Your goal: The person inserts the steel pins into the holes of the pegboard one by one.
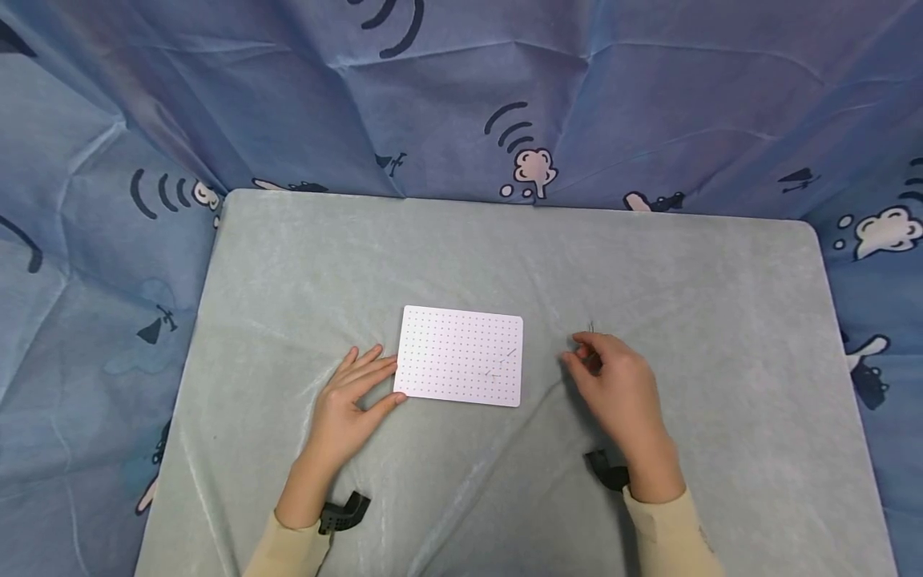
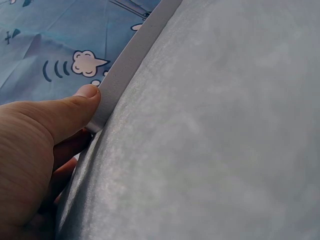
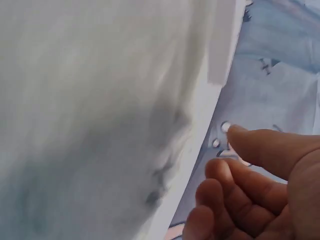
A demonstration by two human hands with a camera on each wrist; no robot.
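A white pegboard with rows of small holes lies on the grey cloth. Several thin metal pins stand on its right part; in the left wrist view, thin pins also show beyond the board's side. My left hand rests with straight, spread fingers at the board's left edge, its thumb touching the front left corner. To the board's right, my right hand hovers with fingers loosely curled and thumb apart from the index finger. Thin dark pins show just past its fingertips.
The grey cloth-covered table has soft creases. A blue patterned curtain hangs around its back and sides. Black wrist mounts stick out from both wrists, below beige sleeves.
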